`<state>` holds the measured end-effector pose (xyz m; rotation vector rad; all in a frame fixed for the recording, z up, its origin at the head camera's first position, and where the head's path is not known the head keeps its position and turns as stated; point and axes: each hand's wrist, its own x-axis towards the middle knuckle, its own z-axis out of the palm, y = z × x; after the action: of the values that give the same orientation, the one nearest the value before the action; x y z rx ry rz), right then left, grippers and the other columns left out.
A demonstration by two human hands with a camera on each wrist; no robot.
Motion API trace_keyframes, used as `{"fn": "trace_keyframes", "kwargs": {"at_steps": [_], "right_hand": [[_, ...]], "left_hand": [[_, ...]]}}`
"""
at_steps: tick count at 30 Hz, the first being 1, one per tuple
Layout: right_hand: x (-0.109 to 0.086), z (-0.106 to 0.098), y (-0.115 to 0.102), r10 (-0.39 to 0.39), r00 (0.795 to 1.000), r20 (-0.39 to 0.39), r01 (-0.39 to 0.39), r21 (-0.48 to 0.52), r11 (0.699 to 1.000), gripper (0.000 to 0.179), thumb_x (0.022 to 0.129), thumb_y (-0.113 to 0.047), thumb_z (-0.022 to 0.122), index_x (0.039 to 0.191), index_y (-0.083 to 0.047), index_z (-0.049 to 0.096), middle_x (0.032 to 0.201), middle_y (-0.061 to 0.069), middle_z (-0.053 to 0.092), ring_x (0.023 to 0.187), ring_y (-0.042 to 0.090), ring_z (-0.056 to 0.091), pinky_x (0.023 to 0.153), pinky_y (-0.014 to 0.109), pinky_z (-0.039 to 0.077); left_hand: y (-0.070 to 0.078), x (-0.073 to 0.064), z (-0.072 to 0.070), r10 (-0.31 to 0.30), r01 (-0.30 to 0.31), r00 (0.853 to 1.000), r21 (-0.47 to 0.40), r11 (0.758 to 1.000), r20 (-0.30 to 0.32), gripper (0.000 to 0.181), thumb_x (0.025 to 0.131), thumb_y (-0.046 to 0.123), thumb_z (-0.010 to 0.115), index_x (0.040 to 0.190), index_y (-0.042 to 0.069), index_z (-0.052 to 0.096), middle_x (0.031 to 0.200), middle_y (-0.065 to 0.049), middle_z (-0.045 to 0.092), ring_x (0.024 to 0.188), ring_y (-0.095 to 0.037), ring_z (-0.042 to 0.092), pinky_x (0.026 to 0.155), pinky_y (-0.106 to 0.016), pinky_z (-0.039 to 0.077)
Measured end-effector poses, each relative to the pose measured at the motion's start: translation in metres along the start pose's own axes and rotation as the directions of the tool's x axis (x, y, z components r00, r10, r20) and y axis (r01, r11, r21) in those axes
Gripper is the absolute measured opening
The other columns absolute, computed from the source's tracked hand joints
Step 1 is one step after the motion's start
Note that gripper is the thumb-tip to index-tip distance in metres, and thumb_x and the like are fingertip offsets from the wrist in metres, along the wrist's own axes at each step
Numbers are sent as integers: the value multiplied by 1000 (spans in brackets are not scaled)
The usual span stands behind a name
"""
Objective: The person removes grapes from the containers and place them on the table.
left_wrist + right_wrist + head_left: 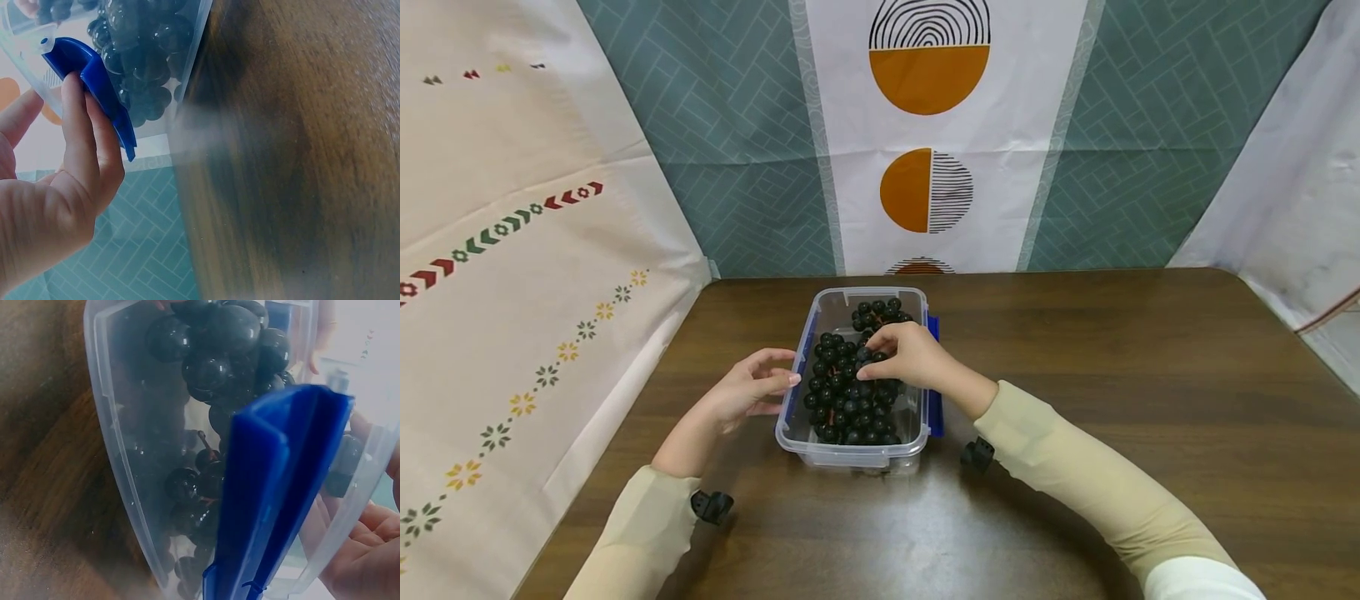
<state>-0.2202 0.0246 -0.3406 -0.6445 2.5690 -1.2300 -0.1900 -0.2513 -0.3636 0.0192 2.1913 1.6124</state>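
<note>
A clear plastic container (859, 457) with blue side latches holds dark, round grapes (842, 408) in bunches. My left hand (745, 392) rests against the container's left side, its fingers loosely extended and the thumb by the rim. In the left wrist view, fingertips touch the blue latch (94, 75), which hangs down from the wall. Over the middle of the container, my right hand (913, 354) pinches a grape at the top of the bunch between thumb and fingers. The right wrist view shows the other blue latch (269, 487) hanging down, partly covering the grapes.
The container stands on a brown wooden table (1075, 358), near its back edge. Behind hangs a teal and white patterned cloth (737, 150); a cream embroidered cloth (535, 250) hangs at the left. Black wrist cameras sit below both sleeves.
</note>
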Motion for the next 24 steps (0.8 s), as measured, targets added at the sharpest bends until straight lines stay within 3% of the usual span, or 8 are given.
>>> {"fn": "trace_keyframes", "kwargs": {"at_steps": [9,16,24], "right_hand": [[-1,-5,1,23,999,22,-24,60,998,40,79,-26,78,112,-7,66,113,9,65,101,21,60,79,33,51],[-3,-6,0,68,997,21,-70,97,993,41,79,-27,78,112,-6,66,102,7,66,81,18,61,70,29,51],[-5,-8,-2,120,992,39,-125,192,973,42,80,-26,77,113,-3,64,93,8,67,77,29,67,69,32,54]], "left_hand": [[1,0,1,3,-3,1000,4,1000,-2,60,94,24,60,144,5,31,127,-18,47,111,-27,52,85,-36,52],[2,0,3,-5,5,1000,5,1000,-4,61,94,24,60,144,6,31,124,-16,47,108,-25,52,85,-36,52],[1,0,2,-4,4,1000,10,1000,-5,61,94,25,60,144,6,31,126,-18,47,112,-27,51,87,-39,52]]}}
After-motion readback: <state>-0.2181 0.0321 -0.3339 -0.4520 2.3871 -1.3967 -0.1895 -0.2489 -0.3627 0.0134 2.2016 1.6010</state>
